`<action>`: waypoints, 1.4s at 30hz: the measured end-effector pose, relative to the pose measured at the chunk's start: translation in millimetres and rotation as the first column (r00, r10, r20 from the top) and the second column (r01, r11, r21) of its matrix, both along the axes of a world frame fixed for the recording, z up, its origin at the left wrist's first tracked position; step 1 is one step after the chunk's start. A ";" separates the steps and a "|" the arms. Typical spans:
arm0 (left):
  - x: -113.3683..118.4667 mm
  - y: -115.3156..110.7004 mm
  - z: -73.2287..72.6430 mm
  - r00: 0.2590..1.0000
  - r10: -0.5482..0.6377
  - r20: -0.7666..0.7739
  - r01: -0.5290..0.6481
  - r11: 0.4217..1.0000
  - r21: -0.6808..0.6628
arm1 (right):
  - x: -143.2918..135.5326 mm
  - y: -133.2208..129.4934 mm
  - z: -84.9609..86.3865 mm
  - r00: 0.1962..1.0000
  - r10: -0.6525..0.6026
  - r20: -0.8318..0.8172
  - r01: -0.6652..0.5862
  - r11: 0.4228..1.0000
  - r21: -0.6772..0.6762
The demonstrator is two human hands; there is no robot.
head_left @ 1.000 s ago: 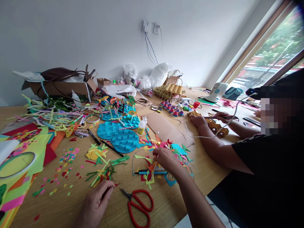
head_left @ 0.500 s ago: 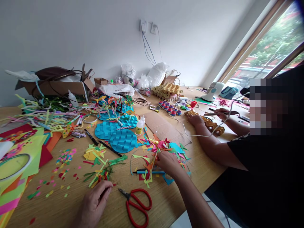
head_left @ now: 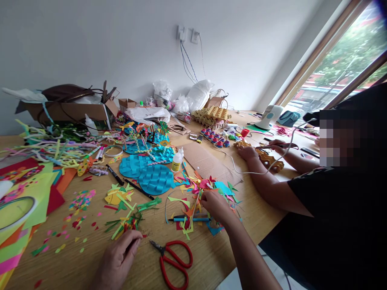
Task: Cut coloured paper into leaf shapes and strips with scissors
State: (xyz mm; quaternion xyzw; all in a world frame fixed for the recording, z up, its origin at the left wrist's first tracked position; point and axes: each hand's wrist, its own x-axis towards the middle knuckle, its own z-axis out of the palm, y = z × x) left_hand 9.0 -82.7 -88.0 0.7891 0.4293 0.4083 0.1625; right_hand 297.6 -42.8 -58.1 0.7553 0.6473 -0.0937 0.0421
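Note:
My left hand [head_left: 121, 257] rests at the table's front edge, fingers pressed together beside a heap of green and red paper strips [head_left: 128, 225]; a bit of red paper shows at its fingertips. My right hand [head_left: 214, 205] reaches into a pile of coloured paper scraps [head_left: 189, 201], its fingers curled and partly hidden, so what they hold cannot be made out. Red-handled scissors [head_left: 175, 262] lie between my two arms. A blue pen [head_left: 193, 219] lies under the scraps. The yellow paper fish [head_left: 114, 197] is beyond my left hand.
Blue woven paper discs [head_left: 155, 178] and a glue bottle [head_left: 177, 161] stand mid-table. Coloured sheets [head_left: 36, 201] lie left, with a cardboard box [head_left: 69, 112] behind. At right, another person's hands [head_left: 249, 153] work at an egg-carton strip [head_left: 272, 162]; a white cable [head_left: 232, 161] crosses nearby.
The view has shifted very slightly. At right, the other person's far hand and the tool in it have moved a little. My hands stay nearly in place.

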 end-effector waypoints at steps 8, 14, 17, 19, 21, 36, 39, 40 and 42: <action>-2.7 1.0 -5.4 1.000 -0.023 -0.001 0.023 1.000 -0.017 | -1.6 16.7 12.9 0.995 0.094 -0.046 -0.089 0.991 0.102; -4.5 1.5 -7.8 1.000 -0.028 -0.008 0.028 1.000 -0.010 | -8.6 48.0 9.2 0.983 0.185 -0.014 -0.184 0.982 0.050; -6.4 1.0 -12.1 0.998 -0.044 -0.034 0.042 0.998 -0.042 | -13.4 60.7 0.9 0.983 0.181 0.031 -0.181 0.983 0.018; -8.1 0.6 -15.9 0.998 -0.055 -0.042 0.052 0.996 -0.073 | -15.0 65.0 -5.3 0.984 0.168 0.061 -0.168 0.986 0.005; -9.3 0.3 -19.0 0.998 -0.057 -0.036 0.053 0.994 -0.097 | -14.4 65.8 -10.1 0.983 0.164 0.082 -0.164 0.986 -0.005; -11.8 2.1 -24.4 0.997 -0.069 -0.041 0.063 0.989 -0.134 | -13.6 90.7 0.2 0.962 0.262 0.083 -0.261 0.965 -0.023; -13.0 2.4 -28.1 0.997 -0.074 -0.036 0.069 0.988 -0.140 | -21.9 99.6 -2.8 0.953 0.291 0.086 -0.289 0.957 -0.036; -13.1 2.6 -29.0 0.996 -0.077 -0.033 0.072 0.988 -0.137 | -23.5 102.3 -4.4 0.951 0.294 0.092 -0.292 0.956 -0.040; -13.0 3.1 -29.8 0.997 -0.074 -0.030 0.070 0.989 -0.130 | -24.9 107.2 -7.8 0.949 0.297 0.108 -0.293 0.955 -0.051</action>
